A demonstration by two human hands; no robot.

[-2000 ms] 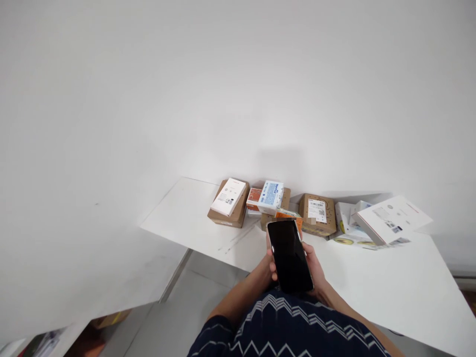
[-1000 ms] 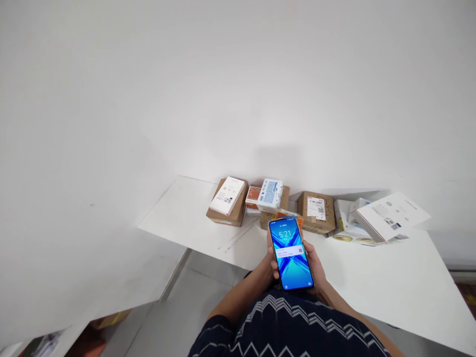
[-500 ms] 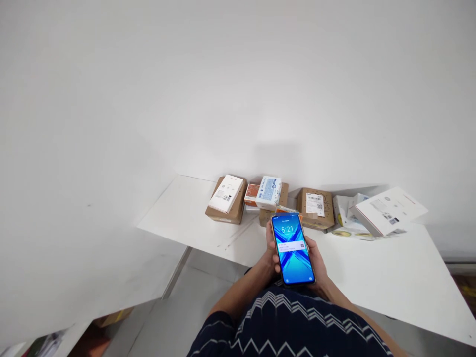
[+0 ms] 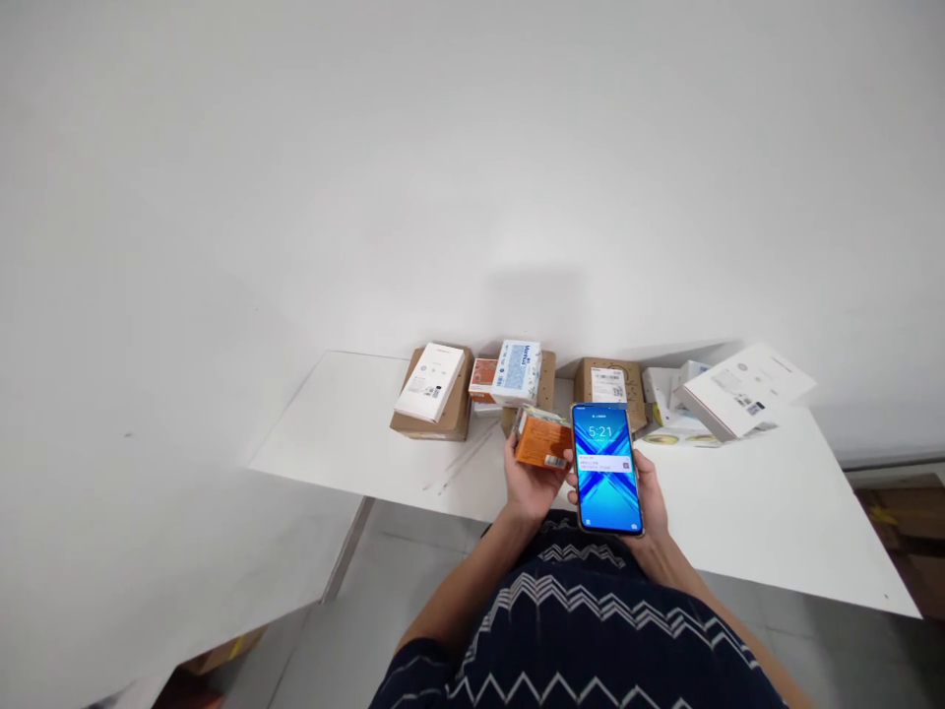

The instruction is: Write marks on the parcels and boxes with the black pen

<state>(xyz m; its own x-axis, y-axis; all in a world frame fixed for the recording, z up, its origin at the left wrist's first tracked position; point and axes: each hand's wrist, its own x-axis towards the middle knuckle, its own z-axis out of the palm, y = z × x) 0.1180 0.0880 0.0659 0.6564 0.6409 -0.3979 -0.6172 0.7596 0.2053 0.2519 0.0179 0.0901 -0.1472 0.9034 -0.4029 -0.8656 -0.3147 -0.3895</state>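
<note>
My left hand [image 4: 529, 484] is closed around a small orange box [image 4: 542, 439], its printed side and barcode turned up towards me. Just to the right, a lit smartphone [image 4: 607, 497] showing 5:21 on a blue screen rests in my right hand [image 4: 650, 497], whose fingers wrap its edges. The phone's left edge hides part of the orange box's right end. Behind the orange box lies a white and blue box [image 4: 517, 372], partly over a red-orange box [image 4: 483, 378].
A white table [image 4: 738, 522] stands against the wall. Towards its left, a white box [image 4: 429, 382] lies on a brown carton [image 4: 458, 418]. Right of centre are a labelled brown carton [image 4: 633, 384], white packages [image 4: 660, 394] and a tilted white box [image 4: 745, 389].
My left hand has moved left away from the phone, bringing the orange box out from behind it. The phone, in my right hand, has shifted right and slightly up.
</note>
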